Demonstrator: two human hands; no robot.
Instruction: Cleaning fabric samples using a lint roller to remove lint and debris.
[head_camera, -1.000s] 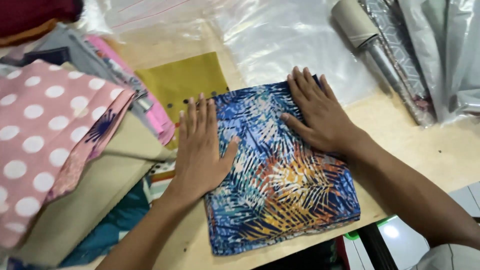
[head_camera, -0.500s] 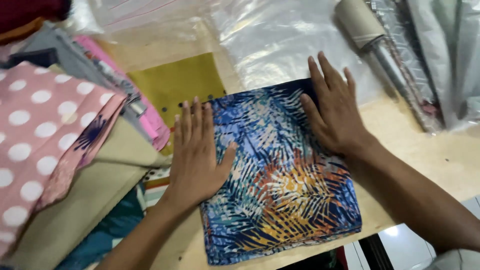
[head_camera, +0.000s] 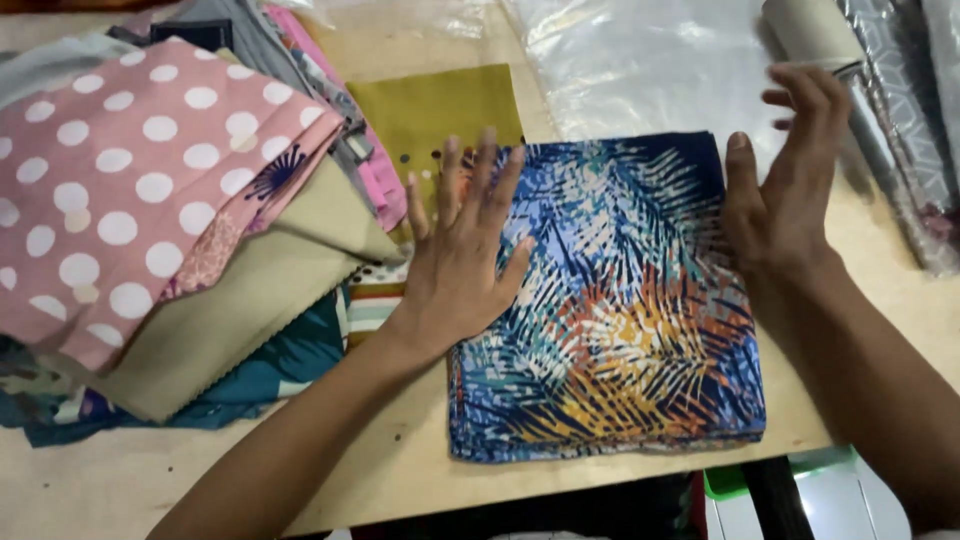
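While the folded leaf-print cloth (head_camera: 610, 300) lies flat on the wooden table (head_camera: 400, 480), near edge toward you, your left hand (head_camera: 462, 255) presses open-palmed on its left side; your right hand (head_camera: 790, 185) hovers open, holding nothing, at its far-right corner.
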